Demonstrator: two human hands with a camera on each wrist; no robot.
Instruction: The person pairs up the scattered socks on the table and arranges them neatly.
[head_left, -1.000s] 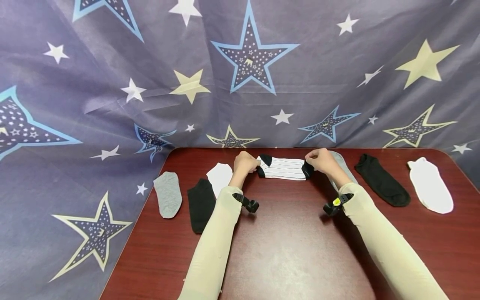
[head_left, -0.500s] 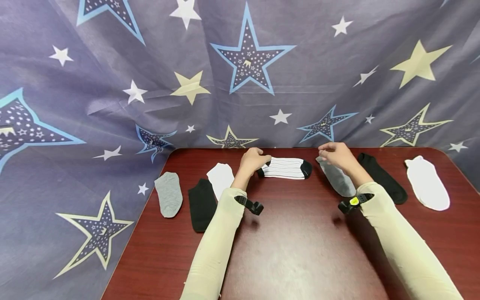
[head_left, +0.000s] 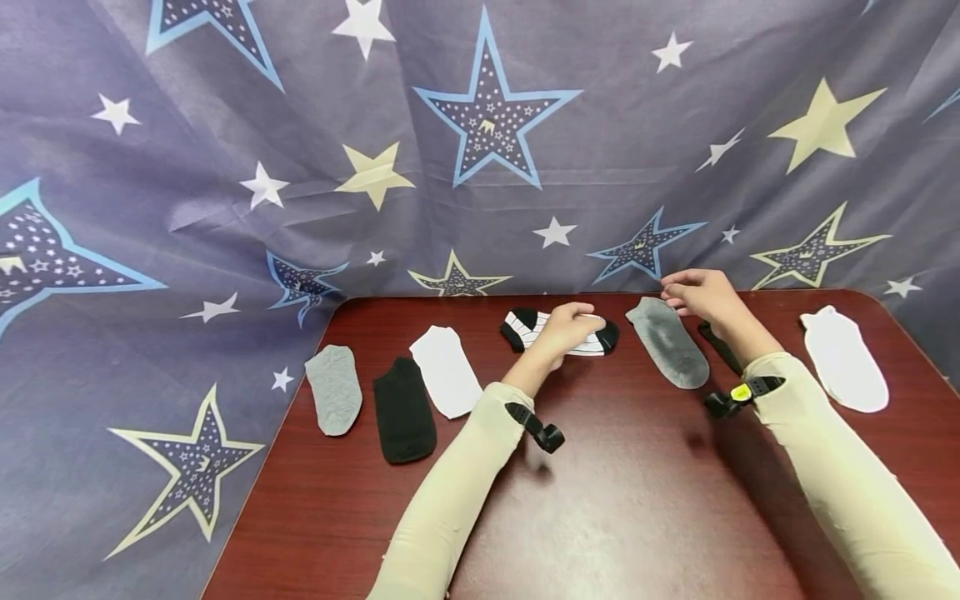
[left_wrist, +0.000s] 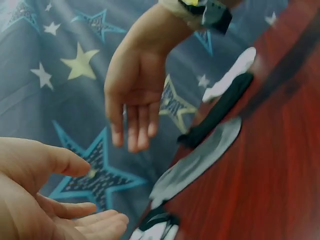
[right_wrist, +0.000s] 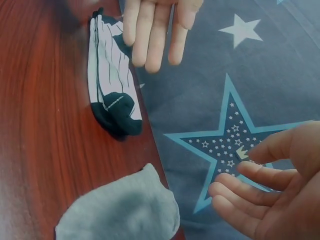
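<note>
A white sock [head_left: 610,336] with thin dark stripes and black heel and toe lies flat near the table's back edge. My left hand [head_left: 562,335] hovers over its middle, fingers relaxed and holding nothing. To the right lies a grey sock [head_left: 671,350], its top toward the back edge. Beyond that sock's upper end my right hand [head_left: 708,302] is raised with loosely bent fingers and nothing in them. A black sock [head_left: 722,346] is partly hidden under the right hand and wrist. In the right wrist view the striped sock [right_wrist: 112,70] lies below my left fingertips [right_wrist: 154,52].
Farther right lies a white sock [head_left: 845,358]. At the left are a grey sock [head_left: 335,390], a black sock [head_left: 405,412] and a white sock [head_left: 446,371], laid flat apart from each other. A star-patterned curtain [head_left: 480,225] hangs behind the red-brown table [head_left: 600,500].
Both hands held the striped sock's ends a second ago and have let go. My right hand has moved right past the grey sock; my left hand has moved right over the striped sock.
</note>
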